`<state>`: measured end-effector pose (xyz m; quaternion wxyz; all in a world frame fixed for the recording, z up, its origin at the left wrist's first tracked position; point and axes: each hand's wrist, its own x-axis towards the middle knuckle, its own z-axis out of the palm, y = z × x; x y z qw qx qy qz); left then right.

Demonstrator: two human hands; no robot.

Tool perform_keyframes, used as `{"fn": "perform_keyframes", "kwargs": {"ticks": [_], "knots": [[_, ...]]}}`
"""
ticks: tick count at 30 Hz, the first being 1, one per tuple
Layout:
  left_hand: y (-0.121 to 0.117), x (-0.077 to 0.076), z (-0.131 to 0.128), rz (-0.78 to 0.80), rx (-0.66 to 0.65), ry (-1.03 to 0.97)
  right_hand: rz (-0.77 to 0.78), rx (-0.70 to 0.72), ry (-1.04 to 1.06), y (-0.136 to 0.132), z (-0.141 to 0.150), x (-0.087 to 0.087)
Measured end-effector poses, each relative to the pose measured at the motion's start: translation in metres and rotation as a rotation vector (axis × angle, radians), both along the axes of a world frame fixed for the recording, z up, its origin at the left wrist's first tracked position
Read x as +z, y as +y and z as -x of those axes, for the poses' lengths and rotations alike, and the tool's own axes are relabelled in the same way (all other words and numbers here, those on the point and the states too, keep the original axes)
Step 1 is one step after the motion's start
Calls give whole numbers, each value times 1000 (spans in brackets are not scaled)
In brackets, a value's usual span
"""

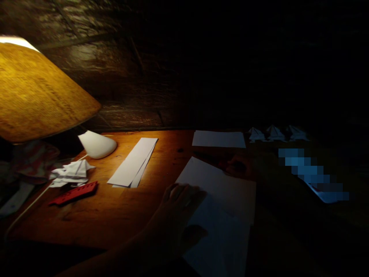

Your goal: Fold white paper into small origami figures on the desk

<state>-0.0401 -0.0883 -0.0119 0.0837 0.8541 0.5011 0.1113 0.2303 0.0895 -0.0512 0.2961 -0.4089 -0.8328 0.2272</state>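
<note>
White sheets of paper (219,223) lie at the near middle of the wooden table, partly in shadow. My left hand (180,209) rests on their left edge, fingers stretched over the paper and thumb apart. In deep shadow at the paper's far right edge, my right hand (238,166) is closed. A dark, slim, pointed thing (206,156) extends left from it, just past the sheet's far corner; its kind is too dark to make out.
Paper strips (134,161) lie on the left, beside a lamp (98,145), folded paper (72,173) and a red notched object (75,193). A paper stack (219,139), three folded paper shapes (276,133) and a lit phone-like device (319,190) lie farther right. A wall stands behind.
</note>
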Motion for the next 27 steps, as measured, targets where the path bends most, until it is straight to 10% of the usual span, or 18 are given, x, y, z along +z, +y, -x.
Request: {"fn": "perform_keyframes", "kwargs": {"ticks": [9, 27], "knots": [[-1, -3, 0, -237, -98, 7, 39, -88, 71, -4, -1, -9], [28, 19, -14, -458, -318, 224, 120, -87, 158, -14, -6, 39]]}}
